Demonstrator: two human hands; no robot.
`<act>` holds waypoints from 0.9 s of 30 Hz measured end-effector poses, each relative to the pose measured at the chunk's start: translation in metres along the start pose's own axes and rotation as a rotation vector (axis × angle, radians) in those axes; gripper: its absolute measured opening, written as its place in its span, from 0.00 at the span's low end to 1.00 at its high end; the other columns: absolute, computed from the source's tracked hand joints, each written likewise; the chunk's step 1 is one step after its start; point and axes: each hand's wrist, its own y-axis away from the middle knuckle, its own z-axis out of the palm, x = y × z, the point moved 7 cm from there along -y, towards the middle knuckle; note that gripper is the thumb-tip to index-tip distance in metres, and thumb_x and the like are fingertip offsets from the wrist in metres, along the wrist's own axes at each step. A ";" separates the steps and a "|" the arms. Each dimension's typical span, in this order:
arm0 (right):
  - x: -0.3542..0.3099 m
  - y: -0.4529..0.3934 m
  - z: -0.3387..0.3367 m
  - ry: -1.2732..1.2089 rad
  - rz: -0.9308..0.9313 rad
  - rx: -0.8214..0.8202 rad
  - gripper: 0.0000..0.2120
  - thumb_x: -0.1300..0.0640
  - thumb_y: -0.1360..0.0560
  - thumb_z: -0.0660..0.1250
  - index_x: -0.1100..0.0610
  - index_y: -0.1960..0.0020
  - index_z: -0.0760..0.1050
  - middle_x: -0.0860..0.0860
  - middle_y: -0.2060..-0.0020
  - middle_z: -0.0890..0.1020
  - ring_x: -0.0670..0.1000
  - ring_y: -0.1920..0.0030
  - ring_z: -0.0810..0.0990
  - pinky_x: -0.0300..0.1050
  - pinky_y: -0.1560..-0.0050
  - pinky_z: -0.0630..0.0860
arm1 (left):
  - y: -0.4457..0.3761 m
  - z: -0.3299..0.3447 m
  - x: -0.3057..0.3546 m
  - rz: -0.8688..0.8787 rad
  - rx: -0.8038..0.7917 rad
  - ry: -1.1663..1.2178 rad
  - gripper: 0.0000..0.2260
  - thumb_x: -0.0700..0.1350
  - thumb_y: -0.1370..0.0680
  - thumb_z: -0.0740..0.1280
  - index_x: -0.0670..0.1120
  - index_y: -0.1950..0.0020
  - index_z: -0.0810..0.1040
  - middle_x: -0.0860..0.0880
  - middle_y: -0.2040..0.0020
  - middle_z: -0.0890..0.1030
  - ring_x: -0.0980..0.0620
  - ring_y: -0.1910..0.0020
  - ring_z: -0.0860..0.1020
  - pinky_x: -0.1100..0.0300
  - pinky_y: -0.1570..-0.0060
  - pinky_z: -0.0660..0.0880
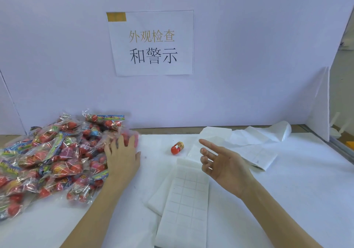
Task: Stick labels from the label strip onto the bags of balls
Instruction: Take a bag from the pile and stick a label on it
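The heap of clear crinkly plastic bags of red balls [49, 157] lies at the left of the white-covered desk [287, 190], and no label shows on any of them (though glare could hide one), so the work looks barely begun. The left hand [122, 155] reaches into the heap's right edge; motion blur hides whether its fingers [132, 140] are clamped on a bag. The right hand [222, 163] hovers with fingers spread apart, holding nothing, just above the white gridded label strip [187, 196] lying mid-desk. A loose red capsule-shaped toy [177, 147] sits beyond. Nearly every bag appears left to label.
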 end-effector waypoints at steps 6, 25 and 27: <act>0.001 0.001 0.001 0.000 0.004 0.033 0.34 0.55 0.40 0.85 0.60 0.35 0.83 0.53 0.56 0.80 0.51 0.61 0.77 0.42 0.58 0.77 | -0.005 -0.007 0.005 0.135 0.098 0.157 0.12 0.37 0.25 0.77 0.36 0.44 0.82 0.38 0.49 0.84 0.33 0.47 0.79 0.39 0.45 0.73; -0.004 0.005 0.021 0.549 -0.305 0.113 0.16 0.44 0.18 0.69 0.47 0.33 0.79 0.54 0.42 0.87 0.57 0.44 0.87 0.45 0.45 0.83 | 0.036 -0.017 0.100 0.034 -0.382 1.440 0.08 0.37 0.15 0.63 0.39 0.50 0.81 0.44 0.58 0.86 0.39 0.64 0.85 0.58 0.55 0.80; -0.006 0.005 0.013 0.568 -0.285 0.200 0.11 0.50 0.15 0.66 0.53 0.38 0.81 0.57 0.47 0.87 0.58 0.50 0.88 0.46 0.54 0.83 | 0.037 -0.013 0.100 -0.014 -0.435 1.462 0.11 0.42 0.15 0.63 0.34 0.50 0.78 0.43 0.57 0.85 0.43 0.61 0.83 0.58 0.52 0.78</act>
